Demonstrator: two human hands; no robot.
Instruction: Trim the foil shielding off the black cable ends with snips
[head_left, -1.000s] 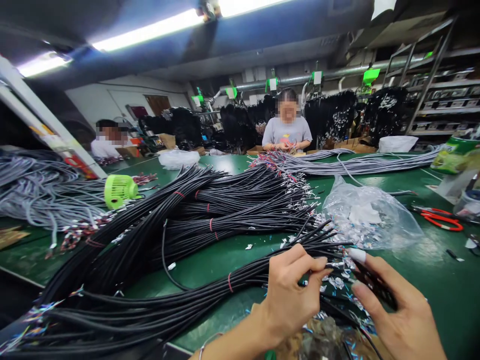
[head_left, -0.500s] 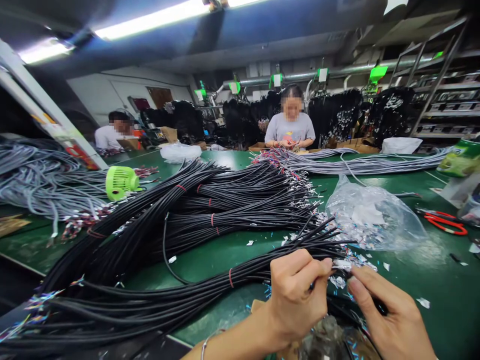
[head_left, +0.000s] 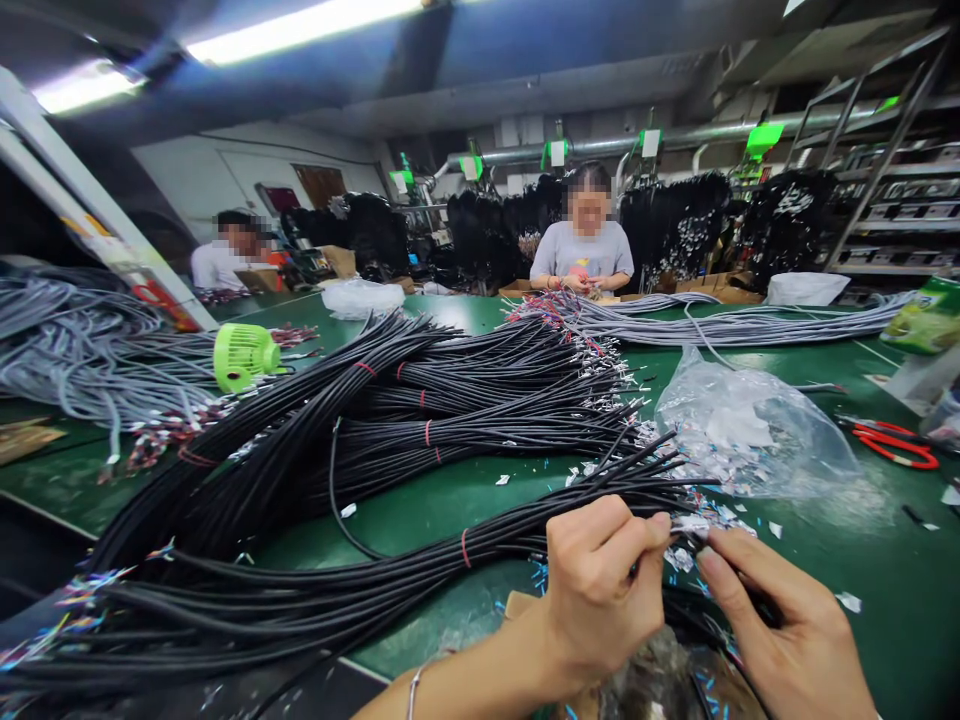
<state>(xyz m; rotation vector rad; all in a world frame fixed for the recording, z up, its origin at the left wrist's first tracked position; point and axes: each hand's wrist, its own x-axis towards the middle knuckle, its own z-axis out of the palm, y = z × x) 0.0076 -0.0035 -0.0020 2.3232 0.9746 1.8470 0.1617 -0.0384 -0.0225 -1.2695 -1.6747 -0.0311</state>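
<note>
My left hand (head_left: 604,590) is closed in a pinch at a white wrapping strip (head_left: 688,523). Opposite it, my right hand (head_left: 791,620) pinches the end of a black cable beside the same strip, its fingertips a short gap from the left ones. Much of this cable is hidden by my fingers. Just behind my hands lies a bundle of black cables (head_left: 360,572) tied with a red band (head_left: 465,548); their stripped ends point right, with white scraps and thin coloured wires around them.
More black cable bundles (head_left: 480,400) lie behind. Grey cables (head_left: 750,325) stretch across the back, beyond a clear plastic bag (head_left: 757,430). Red-handled scissors (head_left: 896,445) lie at right, a green fan (head_left: 244,357) at left. A co-worker (head_left: 581,250) sits opposite, another person (head_left: 225,255) farther left.
The view has shifted slightly. Both hands keep their pinch at the white strip and have hardly moved.
</note>
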